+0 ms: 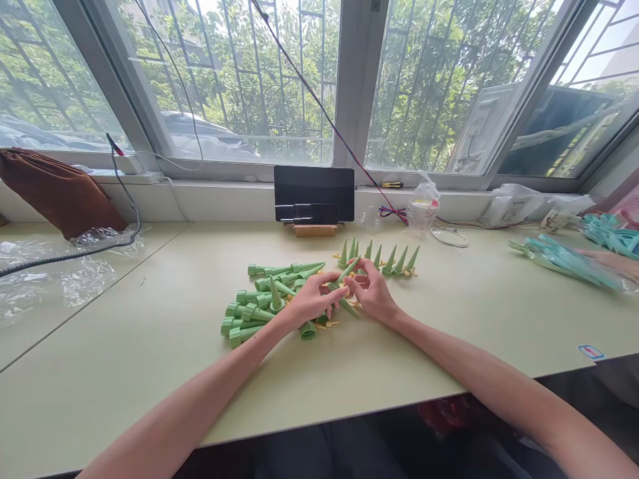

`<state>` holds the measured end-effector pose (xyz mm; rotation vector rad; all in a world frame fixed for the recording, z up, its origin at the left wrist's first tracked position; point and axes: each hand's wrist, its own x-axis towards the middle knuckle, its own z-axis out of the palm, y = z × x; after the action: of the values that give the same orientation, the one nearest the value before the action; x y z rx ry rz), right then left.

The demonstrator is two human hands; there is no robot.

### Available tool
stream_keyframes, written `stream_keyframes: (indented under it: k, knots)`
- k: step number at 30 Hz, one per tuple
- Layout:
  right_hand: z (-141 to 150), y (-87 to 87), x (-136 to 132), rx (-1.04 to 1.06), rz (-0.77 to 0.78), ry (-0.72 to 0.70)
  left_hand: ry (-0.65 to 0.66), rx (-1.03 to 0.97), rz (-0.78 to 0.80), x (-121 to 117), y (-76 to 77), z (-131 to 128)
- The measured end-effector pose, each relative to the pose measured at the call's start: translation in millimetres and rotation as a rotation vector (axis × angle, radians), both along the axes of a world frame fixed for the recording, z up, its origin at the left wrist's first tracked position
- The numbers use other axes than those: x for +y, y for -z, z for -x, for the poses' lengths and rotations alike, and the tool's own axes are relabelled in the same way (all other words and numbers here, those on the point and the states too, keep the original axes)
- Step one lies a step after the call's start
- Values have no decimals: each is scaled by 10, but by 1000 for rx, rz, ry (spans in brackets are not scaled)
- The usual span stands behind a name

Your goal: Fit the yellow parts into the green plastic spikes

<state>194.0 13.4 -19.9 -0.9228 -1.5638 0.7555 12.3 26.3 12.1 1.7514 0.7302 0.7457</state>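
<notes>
Cones [257, 313] lie piled left of the fingers. Left hand [314, 297] pinches the held cone [349, 268] near its wide end; right hand [372, 293], fingers narrow, sits nearer the tip, grip unclear. Judged light, stiff, slightly slippery; best held by the collar.

Bright daylight enters through windows [424, 86]; the edges look stretched.

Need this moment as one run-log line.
left hand: holds green cone | right hand: holds same cone | upright cones: row beyond hands | cone pile: mostly lying, leftward
</notes>
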Motion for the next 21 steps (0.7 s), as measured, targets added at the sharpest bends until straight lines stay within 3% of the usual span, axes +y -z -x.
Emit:
stream_keyframes:
  k: [21]
  knots:
    - [6,-2,-21,8,-26,30,-31,33,-1,-25,-23,7]
